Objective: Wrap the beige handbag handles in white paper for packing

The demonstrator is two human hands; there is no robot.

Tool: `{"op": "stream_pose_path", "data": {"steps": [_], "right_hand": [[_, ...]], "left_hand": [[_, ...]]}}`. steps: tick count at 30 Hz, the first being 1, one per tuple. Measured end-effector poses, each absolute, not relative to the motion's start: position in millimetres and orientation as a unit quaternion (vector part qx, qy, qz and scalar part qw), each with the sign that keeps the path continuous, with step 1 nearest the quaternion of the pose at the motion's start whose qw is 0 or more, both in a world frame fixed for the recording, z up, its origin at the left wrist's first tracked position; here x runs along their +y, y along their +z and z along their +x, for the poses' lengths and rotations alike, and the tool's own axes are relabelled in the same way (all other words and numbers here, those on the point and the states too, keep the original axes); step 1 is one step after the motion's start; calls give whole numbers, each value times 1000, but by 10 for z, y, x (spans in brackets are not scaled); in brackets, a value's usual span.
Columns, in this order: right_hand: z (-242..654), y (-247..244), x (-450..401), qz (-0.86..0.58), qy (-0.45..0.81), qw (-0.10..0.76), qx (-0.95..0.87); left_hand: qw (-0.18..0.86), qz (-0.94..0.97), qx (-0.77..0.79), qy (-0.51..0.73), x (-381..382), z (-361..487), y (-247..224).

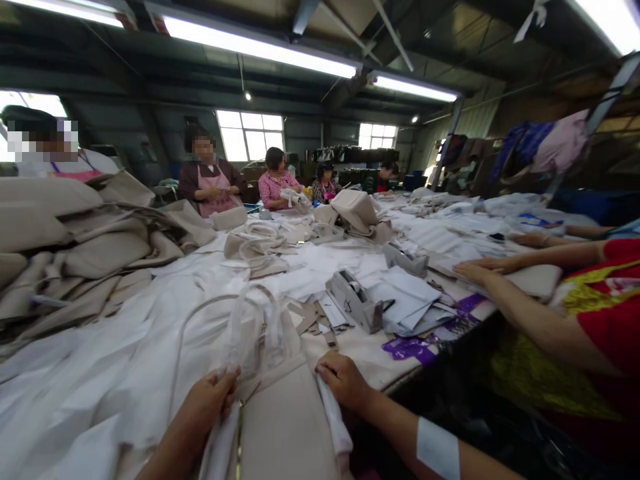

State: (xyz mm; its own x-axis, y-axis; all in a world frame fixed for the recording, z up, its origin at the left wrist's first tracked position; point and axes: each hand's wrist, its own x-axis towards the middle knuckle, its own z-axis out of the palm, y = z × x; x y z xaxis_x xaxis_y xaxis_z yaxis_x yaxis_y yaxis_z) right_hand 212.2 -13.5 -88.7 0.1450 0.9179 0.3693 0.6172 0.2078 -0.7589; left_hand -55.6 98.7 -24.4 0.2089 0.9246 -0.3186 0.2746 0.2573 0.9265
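Handbag in beige (285,420) lay right in front of you at the near side of the table, its loop handles (186,319) reaching away from you and a gold-coloured zip (239,430) running along its left side. Your left hand (213,397) was curled nearly closed, thumb against fingers, pinching the bag's upper left edge just beside the zip's far end; whether it also gripped the white wrapping there, I could not tell. Your right hand (345,381) was folded firmly over the upper right corner. Past its knuckles, a strip of cream tabletop (370,350) separated it from the grey tape dispenser (353,300), which had beige scraps (307,319) near its left side. The table's edge slanted away rightward, with purple ribbon (410,349) lying close to it. A co-worker's forearm (523,303) reached over that edge, well apart from you. White sheeting (110,353) spread low and wide leftward, giving your left arm more room, up to a heap of beige pieces (107,253)
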Motion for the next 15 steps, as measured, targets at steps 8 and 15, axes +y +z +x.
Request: {"op": "stream_pose_path", "data": {"steps": [8, 15], "right_hand": [[2105, -855, -93, -608, 157, 449, -636], [2115, -880, -114, -606, 148, 456, -634]], "left_hand": [[542, 516, 579, 324, 965, -712, -457], [560, 492, 569, 348, 947, -725, -470]]}}
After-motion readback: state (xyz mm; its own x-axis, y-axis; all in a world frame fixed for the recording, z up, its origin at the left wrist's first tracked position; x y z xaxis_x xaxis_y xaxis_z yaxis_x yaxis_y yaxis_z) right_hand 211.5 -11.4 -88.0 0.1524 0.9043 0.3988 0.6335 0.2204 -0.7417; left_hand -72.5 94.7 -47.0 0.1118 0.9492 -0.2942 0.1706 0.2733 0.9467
